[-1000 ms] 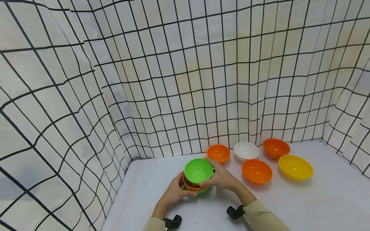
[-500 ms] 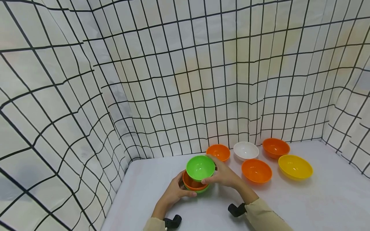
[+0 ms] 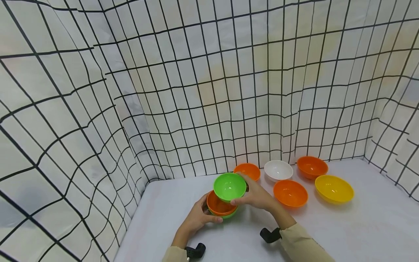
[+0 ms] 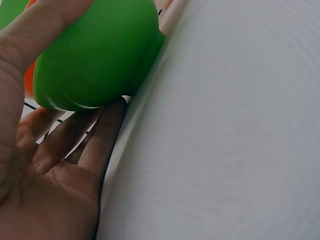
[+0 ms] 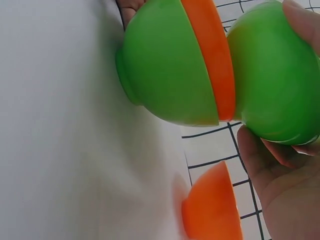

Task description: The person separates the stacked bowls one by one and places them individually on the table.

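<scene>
A bright green bowl (image 3: 230, 187) is held by my right hand (image 3: 256, 194), thumb at the near side and fingers round the far side. It hangs just above an orange bowl (image 3: 220, 204), overlapping its back rim in the head view. That orange bowl is nested in a lower green bowl (image 5: 165, 65), whose foot stands on the table. My left hand (image 3: 198, 215) curls round the left side of this nested pair. In the left wrist view its thumb lies across the lower green bowl (image 4: 100, 55) and the fingers reach under its curve.
Behind and to the right stand a small orange bowl (image 3: 247, 170), a white bowl (image 3: 278, 170), another orange bowl (image 3: 312, 167), a nearer orange bowl (image 3: 290, 193) and a yellow bowl (image 3: 334, 189). White cloth walls with a black grid (image 3: 196, 91) enclose the white table (image 3: 163, 203).
My right hand has lifted the upper green bowl up and slightly right, away from the orange bowl, showing more of its inside. The left hand and the nested pair have stayed put.
</scene>
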Available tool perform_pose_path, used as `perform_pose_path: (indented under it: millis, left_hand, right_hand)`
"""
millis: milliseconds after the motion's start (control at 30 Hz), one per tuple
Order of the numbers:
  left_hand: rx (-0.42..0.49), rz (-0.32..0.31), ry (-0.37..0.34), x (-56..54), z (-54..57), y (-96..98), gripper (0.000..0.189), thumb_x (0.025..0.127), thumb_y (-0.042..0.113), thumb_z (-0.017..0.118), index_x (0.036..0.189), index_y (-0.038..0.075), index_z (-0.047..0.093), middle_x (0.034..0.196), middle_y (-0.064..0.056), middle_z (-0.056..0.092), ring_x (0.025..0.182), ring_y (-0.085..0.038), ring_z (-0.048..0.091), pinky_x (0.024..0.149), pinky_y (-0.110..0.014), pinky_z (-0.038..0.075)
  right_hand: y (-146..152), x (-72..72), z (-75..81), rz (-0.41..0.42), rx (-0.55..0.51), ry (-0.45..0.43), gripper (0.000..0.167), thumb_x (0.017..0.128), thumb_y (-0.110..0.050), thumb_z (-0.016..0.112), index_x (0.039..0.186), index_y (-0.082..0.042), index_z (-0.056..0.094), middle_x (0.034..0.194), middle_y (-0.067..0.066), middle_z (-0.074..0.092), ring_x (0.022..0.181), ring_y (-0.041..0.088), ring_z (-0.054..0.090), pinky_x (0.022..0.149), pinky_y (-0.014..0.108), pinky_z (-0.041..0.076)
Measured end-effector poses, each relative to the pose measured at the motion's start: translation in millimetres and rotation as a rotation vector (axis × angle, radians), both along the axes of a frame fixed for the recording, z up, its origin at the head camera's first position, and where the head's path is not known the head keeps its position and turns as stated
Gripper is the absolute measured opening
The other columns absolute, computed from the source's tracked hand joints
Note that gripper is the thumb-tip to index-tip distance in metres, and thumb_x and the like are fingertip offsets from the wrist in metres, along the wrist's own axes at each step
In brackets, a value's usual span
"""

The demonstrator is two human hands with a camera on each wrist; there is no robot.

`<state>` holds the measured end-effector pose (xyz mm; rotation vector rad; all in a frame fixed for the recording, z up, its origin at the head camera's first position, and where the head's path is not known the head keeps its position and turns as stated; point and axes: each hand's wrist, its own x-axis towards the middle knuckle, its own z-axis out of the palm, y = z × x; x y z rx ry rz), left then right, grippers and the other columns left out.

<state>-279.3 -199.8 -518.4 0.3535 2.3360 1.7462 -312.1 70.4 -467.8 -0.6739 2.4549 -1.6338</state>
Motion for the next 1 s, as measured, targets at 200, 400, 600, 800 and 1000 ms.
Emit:
perform_pose_path:
  millis: [200,400,600,800,1000]
  left_hand:
    - [0.005,0.0,0.001,-0.2,0.9,0.7,0.098,0.073,0.026,0.094,0.156,0.027,0.04,0.154,0.001,0.052,0.144,-0.028,0.046,0.124,-0.049,0.037]
    - [-0.005,0.01,0.001,0.0,0.1,1.1,0.1,0.072,0.029,0.095,0.156,0.027,0.04,0.156,0.001,0.05,0.147,-0.03,0.043,0.125,-0.055,0.034]
    - [-0.007,0.023,-0.001,-2.5,0.4,0.3,0.101,0.071,0.029,0.095,0.155,0.026,0.041,0.157,0.001,0.049,0.148,-0.03,0.042,0.126,-0.056,0.031]
    - [0.011,0.015,-0.001,-3.5,-1.6,0.1,0.101,0.071,0.027,0.095,0.156,0.022,0.04,0.157,-0.001,0.049,0.147,-0.03,0.043,0.126,-0.054,0.031]
    - [0.021,0.019,-0.012,-4.6,-1.3,0.1,0.102,0.07,0.025,0.096,0.155,0.022,0.041,0.158,-0.001,0.048,0.147,-0.03,0.043,0.126,-0.054,0.031]
  right_hand:
    - [6,-2.5,2.8,-0.024,-0.025,0.01,0.102,0.072,-0.039,0.093,0.156,-0.023,0.036,0.143,0.004,0.057,0.127,0.026,0.055,0.11,0.051,0.052]
    - [14,-1.8,9.9,-0.075,-0.008,0.018,0.105,0.071,-0.041,0.093,0.156,-0.021,0.035,0.146,0.006,0.054,0.129,0.028,0.054,0.109,0.05,0.053]
    - [21,-3.4,18.3,-0.11,0.028,0.034,0.107,0.069,-0.045,0.093,0.156,-0.019,0.035,0.145,0.006,0.056,0.128,0.028,0.055,0.108,0.049,0.054]
    - [34,-1.6,22.7,-0.105,0.031,-0.019,0.109,0.073,-0.038,0.092,0.16,-0.018,0.029,0.15,0.007,0.051,0.131,0.03,0.053,0.109,0.051,0.053]
    - [50,4.8,17.0,-0.103,0.081,-0.026,0.113,0.072,-0.035,0.093,0.161,-0.015,0.027,0.156,0.008,0.046,0.136,0.033,0.049,0.111,0.056,0.05]
